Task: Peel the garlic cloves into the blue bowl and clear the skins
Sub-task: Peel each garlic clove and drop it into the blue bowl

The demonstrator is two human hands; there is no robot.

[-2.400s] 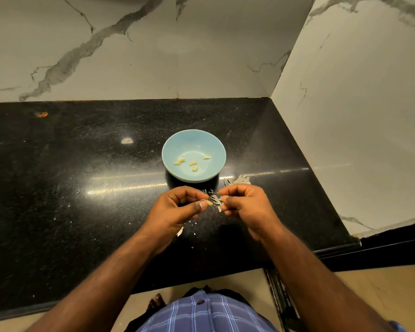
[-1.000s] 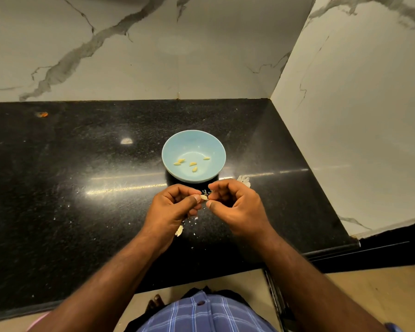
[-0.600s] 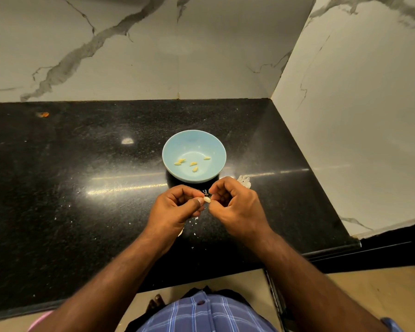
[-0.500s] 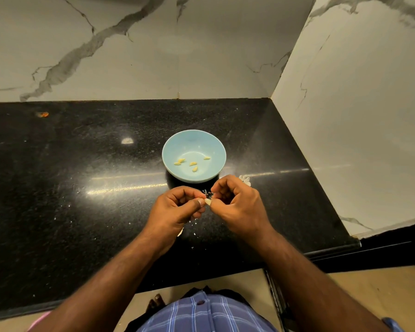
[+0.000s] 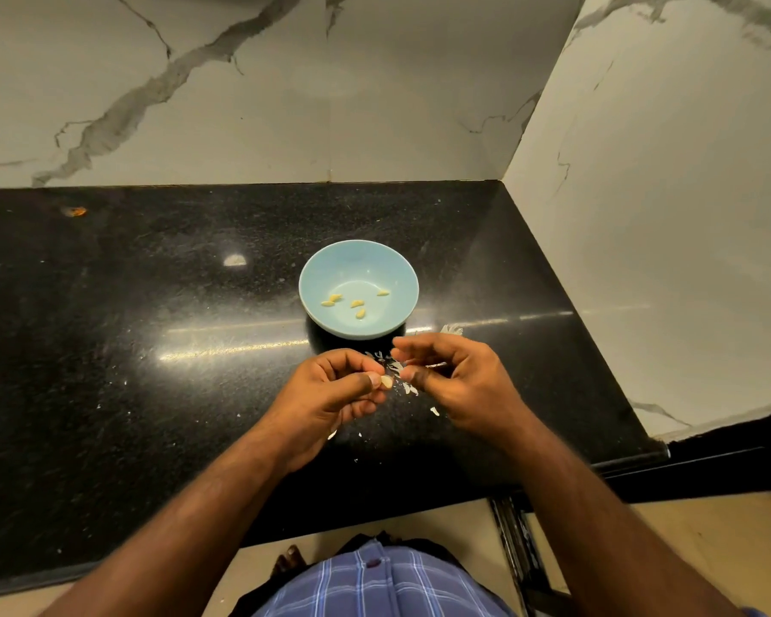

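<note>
The blue bowl (image 5: 359, 289) sits on the black counter (image 5: 152, 349) with several peeled garlic cloves (image 5: 356, 303) inside. Just in front of it, my left hand (image 5: 330, 394) pinches a pale garlic clove (image 5: 387, 382) between thumb and forefinger. My right hand (image 5: 459, 385) hovers a little to the right with its fingers loosely spread and thumb near the forefinger; whether it pinches a bit of skin I cannot tell. White skin flakes (image 5: 392, 365) lie on the counter between and under the hands.
More skin scraps (image 5: 450, 330) lie right of the bowl, and small flakes (image 5: 434, 411) dot the counter near its front edge. Marble walls close the back and right side. An orange speck (image 5: 77, 211) sits at the far left.
My hands have drawn apart. The right hand's fingers have loosened and spread, and the clove stays pinched in the left hand. Skin flakes show between the hands now.
</note>
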